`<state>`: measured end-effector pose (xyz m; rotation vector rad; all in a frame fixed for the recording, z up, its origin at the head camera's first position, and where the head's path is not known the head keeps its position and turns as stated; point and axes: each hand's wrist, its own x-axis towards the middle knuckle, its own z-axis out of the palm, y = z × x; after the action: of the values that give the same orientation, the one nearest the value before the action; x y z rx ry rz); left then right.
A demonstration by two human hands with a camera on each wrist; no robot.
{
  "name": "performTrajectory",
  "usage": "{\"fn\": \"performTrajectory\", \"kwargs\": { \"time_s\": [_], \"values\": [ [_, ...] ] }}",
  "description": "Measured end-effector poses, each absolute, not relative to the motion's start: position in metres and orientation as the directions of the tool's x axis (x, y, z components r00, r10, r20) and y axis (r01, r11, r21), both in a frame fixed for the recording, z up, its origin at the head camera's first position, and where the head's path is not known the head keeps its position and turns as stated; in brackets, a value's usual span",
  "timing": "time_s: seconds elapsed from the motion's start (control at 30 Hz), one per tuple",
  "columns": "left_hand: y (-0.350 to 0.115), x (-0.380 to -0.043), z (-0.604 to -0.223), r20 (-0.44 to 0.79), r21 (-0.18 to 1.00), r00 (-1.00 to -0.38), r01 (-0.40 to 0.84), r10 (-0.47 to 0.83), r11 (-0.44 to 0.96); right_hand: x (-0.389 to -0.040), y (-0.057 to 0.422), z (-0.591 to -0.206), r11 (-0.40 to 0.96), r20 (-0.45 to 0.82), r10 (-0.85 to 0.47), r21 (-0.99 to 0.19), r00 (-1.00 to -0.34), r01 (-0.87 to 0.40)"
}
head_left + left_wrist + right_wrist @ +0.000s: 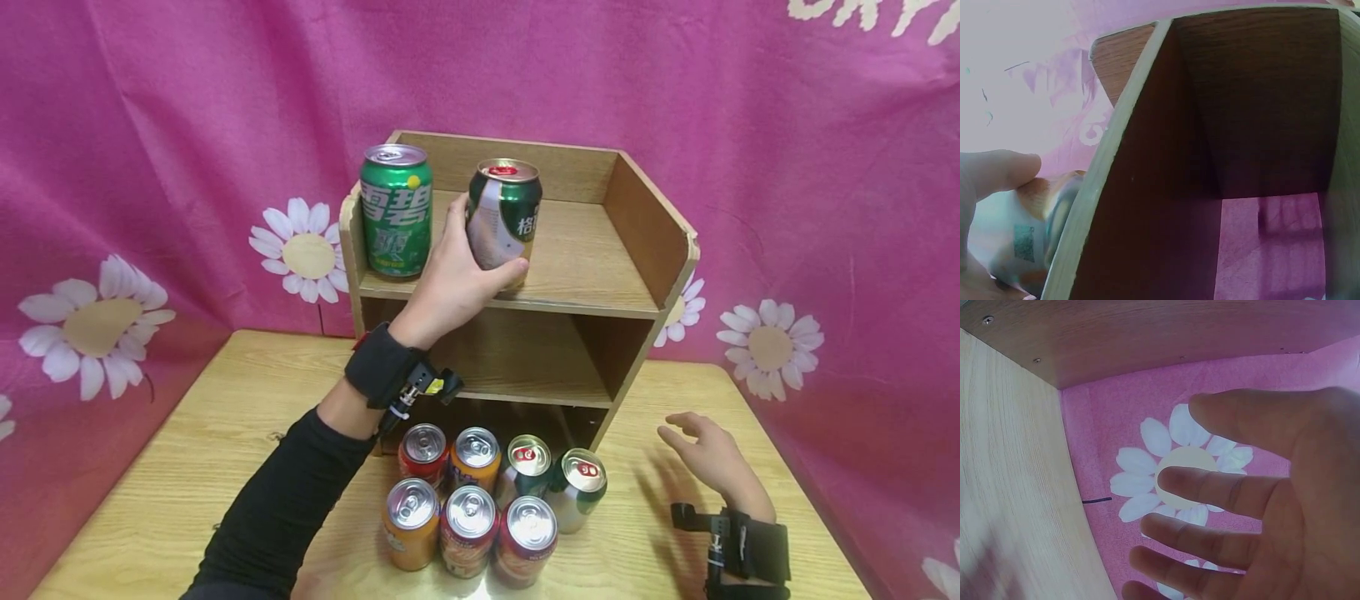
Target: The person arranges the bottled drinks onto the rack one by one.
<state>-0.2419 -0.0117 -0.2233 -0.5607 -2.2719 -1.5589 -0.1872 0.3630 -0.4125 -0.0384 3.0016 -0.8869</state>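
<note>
Up at the top shelf (581,250), the left hand (452,279) grips a green-and-white can (504,218) near a green can (396,212); the right hand (712,462), fingers apart, hovers over the table (187,450).

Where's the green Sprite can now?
In the head view, the green Sprite can stands on the wooden shelf's top tier, far left, beside the left hand.

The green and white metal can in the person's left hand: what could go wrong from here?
The green and white metal can might tip off: it appears near the front edge of the brown wooden shelf, which has no raised lip there.

If it fell, it could strike the seven colourful metal cans on the pale wooden table below.

The left hand might also nudge the bright green metal can close beside it.
</note>
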Motion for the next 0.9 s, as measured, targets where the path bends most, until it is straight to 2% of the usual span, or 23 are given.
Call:
{"fn": "performTrajectory", "kwargs": {
  "time_s": [0.23,0.63,0.9],
  "values": [
    [-0.0093,-0.2401,-0.2241,0.485,0.772,-0.87,0.475,0.092,0.422,-0.1873,0.3633,-0.4133,0.841,0.006,-0.028,-0.541,-1.0,-0.027],
    [-0.0143,-0.2425,-0.223,0.477,0.802,-0.865,0.501,0.157,0.325,-0.1878,0.3637,-0.4123,0.843,-0.01,-0.025,-0.538,-1.0,-0.016],
    [-0.0095,-0.2424,-0.2252,0.496,0.77,-0.858,0.506,0.135,0.389,-0.188,0.3651,-0.4143,0.844,-0.011,-0.029,-0.537,-1.0,-0.019]
  ]
}}
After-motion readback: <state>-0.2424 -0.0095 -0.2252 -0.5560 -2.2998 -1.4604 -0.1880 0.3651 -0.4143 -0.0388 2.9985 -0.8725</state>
